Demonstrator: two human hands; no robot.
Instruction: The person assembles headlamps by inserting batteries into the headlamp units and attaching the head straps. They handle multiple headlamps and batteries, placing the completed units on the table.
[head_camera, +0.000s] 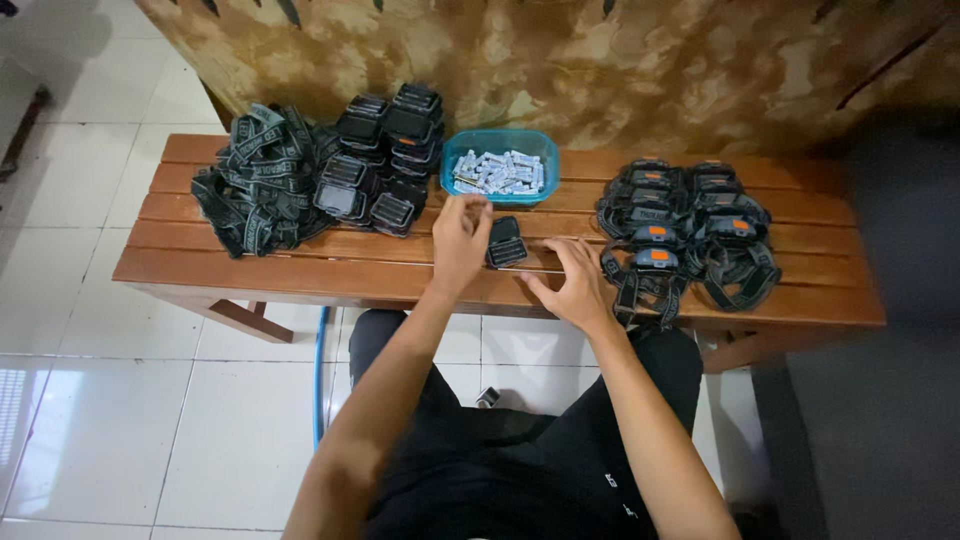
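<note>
My left hand (459, 240) hovers over the slatted wooden bench (300, 265), fingers slightly apart, just left of a small black lamp housing (506, 242) that lies open on the wood. My right hand (572, 284) rests flat on the bench near its front edge, to the right of and below that housing, fingers spread. Neither hand holds anything. Behind my left hand stands a blue plastic tub (500, 166) filled with small white batteries.
A heap of black headbands (255, 180) and stacked black lamp housings (385, 155) sit at the left. Assembled headlamps with orange buttons (685, 230) are piled at the right. A patterned cloth (560, 60) hangs behind the bench; white floor tiles (90, 400) lie below.
</note>
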